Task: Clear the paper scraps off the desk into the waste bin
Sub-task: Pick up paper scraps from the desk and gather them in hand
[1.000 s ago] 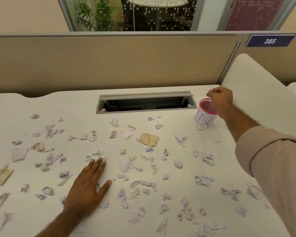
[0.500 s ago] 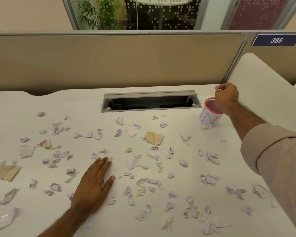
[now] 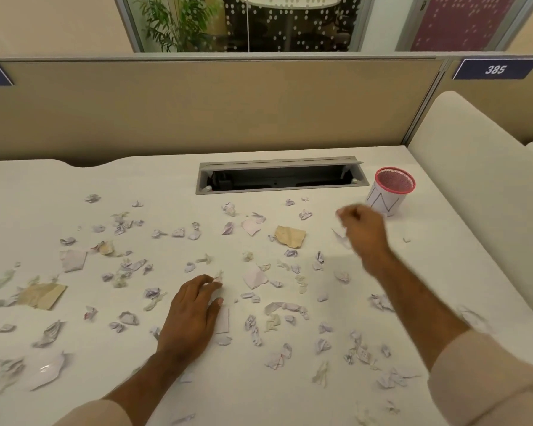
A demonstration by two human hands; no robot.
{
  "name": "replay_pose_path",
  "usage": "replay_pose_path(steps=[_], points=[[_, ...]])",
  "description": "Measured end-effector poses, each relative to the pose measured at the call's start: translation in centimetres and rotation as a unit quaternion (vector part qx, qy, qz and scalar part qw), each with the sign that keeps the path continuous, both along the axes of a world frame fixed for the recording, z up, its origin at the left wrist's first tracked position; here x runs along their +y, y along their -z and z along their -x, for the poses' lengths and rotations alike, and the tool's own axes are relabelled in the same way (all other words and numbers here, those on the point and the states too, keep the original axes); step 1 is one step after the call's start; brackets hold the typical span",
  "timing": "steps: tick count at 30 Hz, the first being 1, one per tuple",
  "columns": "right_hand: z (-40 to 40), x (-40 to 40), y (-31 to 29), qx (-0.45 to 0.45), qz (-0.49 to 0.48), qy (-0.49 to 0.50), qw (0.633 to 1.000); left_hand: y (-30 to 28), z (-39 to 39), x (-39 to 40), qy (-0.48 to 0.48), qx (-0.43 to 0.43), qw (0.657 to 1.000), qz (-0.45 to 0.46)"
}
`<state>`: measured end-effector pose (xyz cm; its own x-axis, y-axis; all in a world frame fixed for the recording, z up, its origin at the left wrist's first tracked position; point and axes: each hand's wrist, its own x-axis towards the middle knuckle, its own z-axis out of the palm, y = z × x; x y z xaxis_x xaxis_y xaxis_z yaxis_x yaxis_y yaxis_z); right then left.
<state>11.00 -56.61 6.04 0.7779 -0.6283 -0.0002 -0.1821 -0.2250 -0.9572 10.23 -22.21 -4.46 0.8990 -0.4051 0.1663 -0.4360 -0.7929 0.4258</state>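
Small crumpled white and pale lilac paper scraps (image 3: 285,309), with a few tan pieces, lie scattered across the white desk (image 3: 166,179). The left hand (image 3: 194,315) rests flat among them, fingers relaxed. The right hand (image 3: 362,229), blurred and loosely curled, hovers near the red-rimmed mesh waste bin (image 3: 391,192) at the desk's far right; whether it holds anything I cannot tell

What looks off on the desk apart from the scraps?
The grey cable tray lid at the back of the white desk stands open, leaving a slot scraps could fall into. The small red-rimmed mesh bin stands upright and looks intact.
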Motion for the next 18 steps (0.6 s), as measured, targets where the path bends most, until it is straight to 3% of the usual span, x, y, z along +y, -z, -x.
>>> replay_pose_path(steps=[2, 4, 10, 14, 18], points=[[3.1, 4.0, 2.0, 0.044, 0.022, -0.066, 0.997, 0.0, 0.2, 0.3, 0.009, -0.014, 1.000, 0.018], [5.8, 7.1, 3.8, 0.099, 0.105, -0.138, 0.980, 0.0, 0.4, 0.5, 0.003, -0.023, 0.998, 0.050], [9.8, 12.6, 7.2, 0.183, 0.316, -0.282, 0.887, -1.1, 0.8, 0.9, -0.027, -0.058, 0.985, 0.162], [9.8, 15.0, 8.0, 0.194, 0.365, -0.273, 0.868, -1.9, 1.0, 1.1, -0.023, -0.034, 0.995, 0.086], [10.0, 16.9, 8.2, 0.203, 0.376, -0.267, 0.864, -1.8, 1.3, 1.7, 0.038, 0.056, 0.997, -0.038]])
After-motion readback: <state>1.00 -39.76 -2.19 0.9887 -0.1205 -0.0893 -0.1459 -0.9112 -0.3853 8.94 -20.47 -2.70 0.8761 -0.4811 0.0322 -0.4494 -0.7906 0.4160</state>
